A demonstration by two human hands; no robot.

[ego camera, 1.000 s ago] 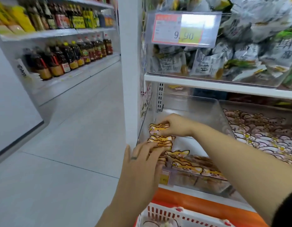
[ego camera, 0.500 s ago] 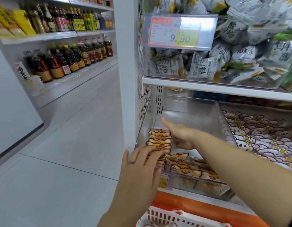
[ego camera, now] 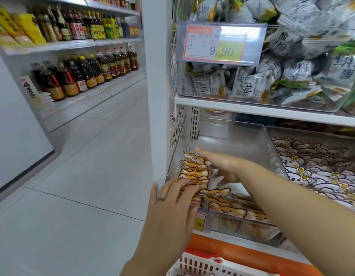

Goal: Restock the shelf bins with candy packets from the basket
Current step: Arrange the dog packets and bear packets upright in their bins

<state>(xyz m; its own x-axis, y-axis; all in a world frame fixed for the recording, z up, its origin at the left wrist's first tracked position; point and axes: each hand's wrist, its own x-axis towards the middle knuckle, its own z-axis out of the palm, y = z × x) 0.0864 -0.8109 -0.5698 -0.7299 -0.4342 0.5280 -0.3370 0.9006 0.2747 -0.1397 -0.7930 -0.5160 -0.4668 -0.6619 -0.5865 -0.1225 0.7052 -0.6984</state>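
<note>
A clear plastic shelf bin [ego camera: 270,148] holds orange cat-print candy packets [ego camera: 194,168] stacked in a row against its left wall, with more lying flat near the front. My left hand [ego camera: 170,208] rests flat with spread fingers on the near end of that row. My right hand [ego camera: 220,166] reaches inside the bin, fingers extended flat against the right side of the stack, holding nothing. The white basket [ego camera: 202,265] with red trim shows at the bottom edge.
A neighbouring bin [ego camera: 322,168] on the right is full of white and brown packets. Above, a bin of grey plum snack bags [ego camera: 272,80] carries a 9.90 price tag [ego camera: 222,44]. Oil bottles [ego camera: 87,74] line shelves across the tiled aisle on the left.
My right hand let go of the packet it was setting on the stack and opened flat beside the row. My left hand stayed on the near end.
</note>
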